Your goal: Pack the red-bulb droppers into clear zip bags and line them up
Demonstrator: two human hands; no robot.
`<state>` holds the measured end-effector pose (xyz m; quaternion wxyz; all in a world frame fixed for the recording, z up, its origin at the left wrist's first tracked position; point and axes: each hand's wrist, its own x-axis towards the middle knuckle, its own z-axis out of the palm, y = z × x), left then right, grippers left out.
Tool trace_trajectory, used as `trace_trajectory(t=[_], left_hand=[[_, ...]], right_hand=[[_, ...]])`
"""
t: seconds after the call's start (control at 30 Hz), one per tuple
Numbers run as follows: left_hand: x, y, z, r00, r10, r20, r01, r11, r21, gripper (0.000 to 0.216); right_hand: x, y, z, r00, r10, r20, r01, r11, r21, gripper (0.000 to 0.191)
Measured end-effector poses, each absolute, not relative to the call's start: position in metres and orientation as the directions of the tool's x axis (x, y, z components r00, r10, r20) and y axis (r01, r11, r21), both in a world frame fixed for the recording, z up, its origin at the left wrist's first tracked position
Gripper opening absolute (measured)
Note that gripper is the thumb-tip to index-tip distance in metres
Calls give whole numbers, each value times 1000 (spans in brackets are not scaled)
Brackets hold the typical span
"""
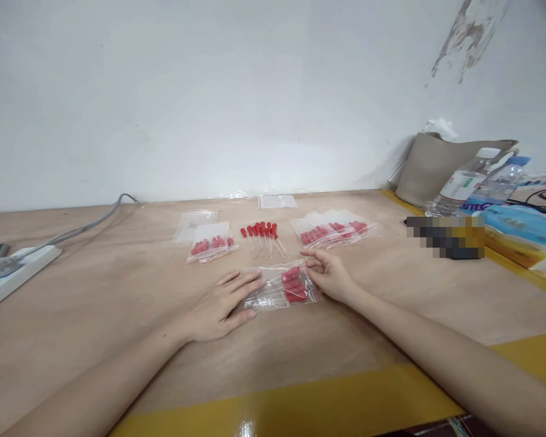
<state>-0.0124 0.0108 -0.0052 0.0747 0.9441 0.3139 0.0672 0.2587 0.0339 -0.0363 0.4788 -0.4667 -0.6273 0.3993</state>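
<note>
A clear zip bag (282, 285) holding red-bulbed droppers lies on the wooden table (118, 291) between my hands. My left hand (222, 303) rests flat, fingers stretched out, touching the bag's left end. My right hand (330, 276) touches the bag's right edge with its fingers loosely extended. Just behind the bag lies a row of loose red-bulbed droppers (261, 237). A filled bag (212, 243) sits to the left of them, and a fanned pile of filled bags (334, 230) to the right.
Empty clear bags (193, 221) and a small stack of bags (276, 201) lie near the wall. A power strip (13, 273) with a grey cable sits at far left. At right are a beige bag (432, 170), water bottles (464, 182) and a blue pack (523, 221). Yellow tape (300, 400) edges the table.
</note>
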Motion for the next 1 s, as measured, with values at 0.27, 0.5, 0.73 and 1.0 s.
trace_trajectory(t=[0.27,0.5,0.73,1.0], left_hand=[[-13,9,-2,787,615,53,600,-782,168,49],[-12,11,-3,796,604,50,589,-790,170,49],[-11,9,-3,791,598,129,574,-799,179,51],[-36,38,-12,296,698,652,840,-515,170,43]], right_hand=[[263,48,-36,-56,976,210,461,211,-862,20],[259,41,-17,-215,975,-54,257,4,-966,44],[254,33,-21,-286,958,23,186,79,-979,32],[296,42,16,89,988,128,-85,136,-987,26]])
